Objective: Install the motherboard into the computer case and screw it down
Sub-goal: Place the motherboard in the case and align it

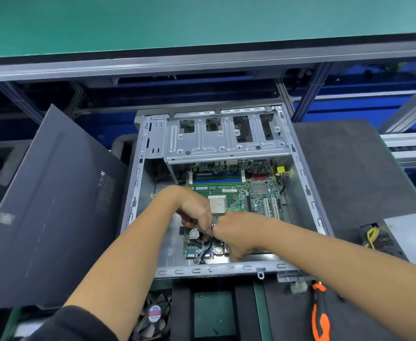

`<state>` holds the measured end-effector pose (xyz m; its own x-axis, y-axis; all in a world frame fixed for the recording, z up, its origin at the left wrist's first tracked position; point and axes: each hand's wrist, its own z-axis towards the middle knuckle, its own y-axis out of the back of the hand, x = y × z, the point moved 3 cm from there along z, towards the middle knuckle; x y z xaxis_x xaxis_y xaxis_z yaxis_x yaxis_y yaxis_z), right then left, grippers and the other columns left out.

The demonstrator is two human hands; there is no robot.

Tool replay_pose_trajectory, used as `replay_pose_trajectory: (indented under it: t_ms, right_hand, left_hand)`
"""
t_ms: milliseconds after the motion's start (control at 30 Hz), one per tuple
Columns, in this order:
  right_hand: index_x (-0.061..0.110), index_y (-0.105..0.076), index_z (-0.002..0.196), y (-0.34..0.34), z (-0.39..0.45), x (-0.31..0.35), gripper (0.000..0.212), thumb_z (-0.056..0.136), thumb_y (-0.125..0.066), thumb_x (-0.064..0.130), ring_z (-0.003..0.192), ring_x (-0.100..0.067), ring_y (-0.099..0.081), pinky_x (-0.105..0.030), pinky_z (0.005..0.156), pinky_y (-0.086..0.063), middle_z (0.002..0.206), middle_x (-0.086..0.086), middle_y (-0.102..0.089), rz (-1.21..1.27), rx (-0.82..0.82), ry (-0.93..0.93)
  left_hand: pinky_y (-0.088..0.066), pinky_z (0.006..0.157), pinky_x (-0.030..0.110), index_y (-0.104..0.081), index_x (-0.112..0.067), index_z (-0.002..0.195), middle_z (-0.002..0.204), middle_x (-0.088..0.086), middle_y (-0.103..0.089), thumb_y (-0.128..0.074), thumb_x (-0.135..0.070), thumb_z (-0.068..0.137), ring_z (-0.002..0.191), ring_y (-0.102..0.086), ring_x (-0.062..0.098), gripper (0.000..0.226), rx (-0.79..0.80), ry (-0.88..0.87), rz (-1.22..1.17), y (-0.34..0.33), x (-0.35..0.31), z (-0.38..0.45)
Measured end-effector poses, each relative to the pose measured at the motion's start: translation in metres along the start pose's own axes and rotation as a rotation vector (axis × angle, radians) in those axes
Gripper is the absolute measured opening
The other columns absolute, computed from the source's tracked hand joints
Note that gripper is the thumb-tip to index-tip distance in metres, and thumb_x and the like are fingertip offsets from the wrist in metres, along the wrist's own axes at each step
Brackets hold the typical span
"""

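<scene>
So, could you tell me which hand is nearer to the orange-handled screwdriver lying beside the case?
Right. The right hand is over the near edge of the motherboard, closer to the screwdriver; the left hand is further left, beyond it.

The computer case [226,269] lies open on top, so hands can come in from above. The drive cage [226,141] roofs the far end and overhangs the far edge of the motherboard [236,200]. Both hands meet over the near part of the board: the left hand [194,212] and the right hand [229,232] crowd that spot, with a black cable [208,249] running between them down to the near wall. The right half of the board, around the white slots [270,207], lies uncovered. The side panel [52,212] leans against the left wall, blocking that flank. An orange screwdriver [320,313] lies near the case's front right corner.
</scene>
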<state>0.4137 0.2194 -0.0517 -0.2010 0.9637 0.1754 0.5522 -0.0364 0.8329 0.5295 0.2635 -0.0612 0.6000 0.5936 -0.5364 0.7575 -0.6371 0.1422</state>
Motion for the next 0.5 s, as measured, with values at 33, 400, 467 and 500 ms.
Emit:
replay_pose_trajectory:
  t_ms: [33, 400, 467, 500]
  right_hand:
    - [0.01, -0.048, 0.069, -0.0009, 0.0004, -0.0007, 0.035, 0.072, -0.079, 0.025, 0.059, -0.018, -0.047, -0.029, 0.056, -0.04, 0.061, 0.003, -0.043, -0.001, -0.001, -0.01]
    - [0.012, -0.037, 0.06, -0.0023, -0.0051, -0.0002, 0.032, 0.078, -0.062, 0.003, 0.049, -0.015, -0.038, -0.025, 0.04, -0.03, 0.059, -0.004, -0.043, 0.055, 0.097, 0.016]
    - [0.008, -0.041, 0.062, -0.0032, -0.0064, 0.0018, 0.023, 0.078, -0.055, -0.002, 0.049, -0.017, -0.035, -0.025, 0.039, -0.027, 0.059, -0.006, -0.041, 0.073, 0.113, 0.028]
    - [0.007, -0.043, 0.063, -0.0031, -0.007, 0.0025, 0.021, 0.078, -0.053, -0.002, 0.049, -0.018, -0.035, -0.026, 0.039, -0.027, 0.06, -0.006, -0.041, 0.081, 0.122, 0.032]
  left_hand:
    - [-0.028, 0.04, 0.016, -0.069, -0.012, 0.076, 0.074, 0.015, -0.054, -0.062, -0.009, 0.089, 0.039, -0.036, 0.008, 0.015, 0.005, -0.001, -0.002, 0.0, 0.0001, 0.0005]
    - [-0.042, 0.047, 0.017, -0.068, -0.009, 0.079, 0.082, 0.009, -0.065, -0.057, -0.011, 0.093, 0.047, -0.049, 0.007, 0.017, 0.007, 0.012, -0.089, -0.0001, 0.003, 0.0049]
    - [-0.045, 0.049, 0.017, -0.068, -0.007, 0.083, 0.084, 0.009, -0.065, -0.056, -0.014, 0.094, 0.047, -0.051, 0.006, 0.018, 0.03, 0.029, -0.084, -0.0008, 0.0046, 0.0045]
    - [-0.046, 0.049, 0.017, -0.068, -0.006, 0.083, 0.082, 0.008, -0.064, -0.057, -0.015, 0.094, 0.047, -0.052, 0.006, 0.018, 0.028, 0.033, -0.081, -0.0008, 0.0051, 0.0043]
